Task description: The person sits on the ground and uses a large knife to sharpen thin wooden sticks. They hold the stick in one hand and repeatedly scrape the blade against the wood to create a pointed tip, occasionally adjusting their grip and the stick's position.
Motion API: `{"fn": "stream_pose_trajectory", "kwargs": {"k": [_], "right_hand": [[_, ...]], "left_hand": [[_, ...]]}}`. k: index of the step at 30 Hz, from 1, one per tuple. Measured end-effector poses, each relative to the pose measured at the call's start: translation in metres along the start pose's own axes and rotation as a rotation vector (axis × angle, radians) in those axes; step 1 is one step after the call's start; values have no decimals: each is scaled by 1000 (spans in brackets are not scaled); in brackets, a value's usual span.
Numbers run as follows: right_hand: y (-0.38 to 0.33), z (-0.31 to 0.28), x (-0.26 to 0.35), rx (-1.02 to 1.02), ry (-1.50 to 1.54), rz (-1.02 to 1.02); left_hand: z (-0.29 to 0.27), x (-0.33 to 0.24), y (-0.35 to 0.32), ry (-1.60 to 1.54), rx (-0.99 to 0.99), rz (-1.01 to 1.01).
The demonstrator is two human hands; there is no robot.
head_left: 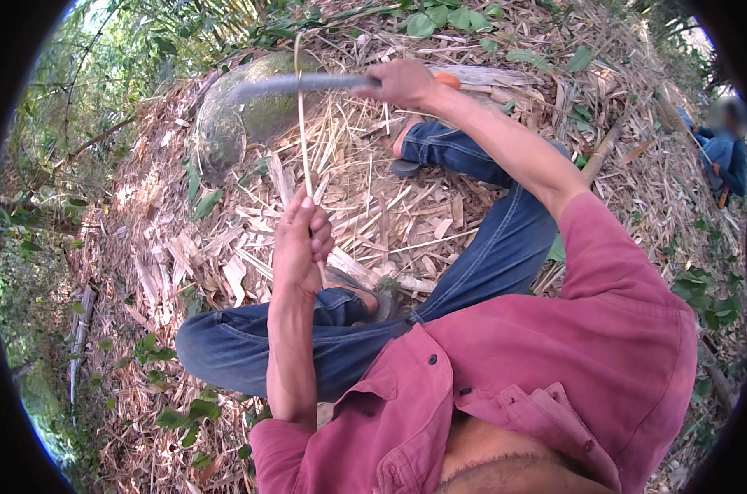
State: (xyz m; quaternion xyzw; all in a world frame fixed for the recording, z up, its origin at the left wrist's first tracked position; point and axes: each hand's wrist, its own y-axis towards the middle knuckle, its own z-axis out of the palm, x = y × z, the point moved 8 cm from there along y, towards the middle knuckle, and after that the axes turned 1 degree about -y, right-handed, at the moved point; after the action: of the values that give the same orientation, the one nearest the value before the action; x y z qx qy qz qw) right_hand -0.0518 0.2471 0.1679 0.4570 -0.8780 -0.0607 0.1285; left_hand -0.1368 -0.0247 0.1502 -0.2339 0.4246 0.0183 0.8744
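The person sat on a litter of split bamboo scraps (225, 247), L hand (301, 243) near frame centre, fingers wrapped shut round a thin bamboo strip (301, 123) that ran up toward 12 o'clock, w/ thumb on top. R hand (402, 82) at approx. 12 o'clock was fisted tight on the orange-ended handle of a long knife (295, 83), blade pointing to 9 o'clock and crossing the strip near its top. A mossy rock (242, 123) lay behind at 11 o'clock; another person in blue (723, 152) sat at 2 o'clock.
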Motion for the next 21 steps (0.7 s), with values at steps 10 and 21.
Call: {"fn": "stream_pose_trajectory", "kwargs": {"k": [10,21], "right_hand": [[-50,-35,24,-10,77,-66],[-71,-9,93,8,75,-352]], "left_hand": [[-19,15,13,31,-35,-18],[-18,8,4,136,-100,13]]}}
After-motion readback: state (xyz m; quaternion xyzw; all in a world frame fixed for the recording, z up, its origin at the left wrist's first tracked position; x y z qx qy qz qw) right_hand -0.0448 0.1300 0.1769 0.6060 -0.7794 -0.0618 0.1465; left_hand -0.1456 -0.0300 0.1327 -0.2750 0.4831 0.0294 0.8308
